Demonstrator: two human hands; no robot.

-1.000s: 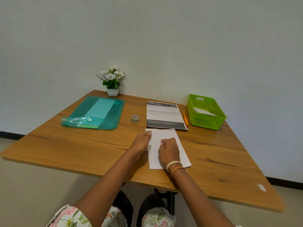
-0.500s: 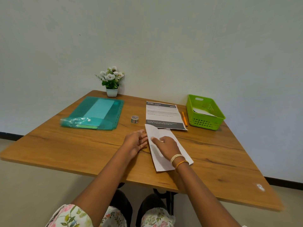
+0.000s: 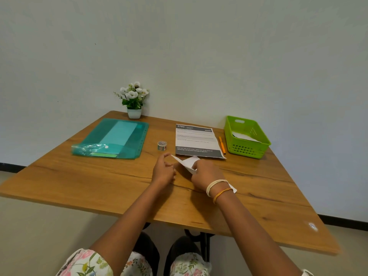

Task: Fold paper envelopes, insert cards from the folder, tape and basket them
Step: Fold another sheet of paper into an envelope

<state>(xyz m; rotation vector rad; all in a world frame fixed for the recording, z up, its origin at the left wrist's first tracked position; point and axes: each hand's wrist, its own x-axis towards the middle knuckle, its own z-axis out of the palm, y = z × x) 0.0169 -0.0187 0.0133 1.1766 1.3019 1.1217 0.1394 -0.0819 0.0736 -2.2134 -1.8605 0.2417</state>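
Observation:
A white paper sheet (image 3: 186, 162) lies on the wooden table (image 3: 99, 182) in front of me, its far part lifted into a pointed fold. My left hand (image 3: 163, 169) has curled fingers and pinches the paper's far left corner. My right hand (image 3: 205, 174) sits on the sheet with its fingers curled round the folded edge and hides most of it. A teal folder (image 3: 117, 139) with cards lies at the left. A small tape roll (image 3: 162, 145) stands beyond my hands. At the far right is the green basket (image 3: 258, 143), with white paper in it.
A printed instruction sheet (image 3: 195, 139) lies just beyond the paper, with an orange pen (image 3: 222, 145) between it and the basket. A small white pot of flowers (image 3: 134, 101) stands by the wall. The table's right edge slopes toward me.
The sheet lay flat under both hands, then turned at an angle. Now its far corner is raised into a fold, and my left hand has moved from the table onto that corner.

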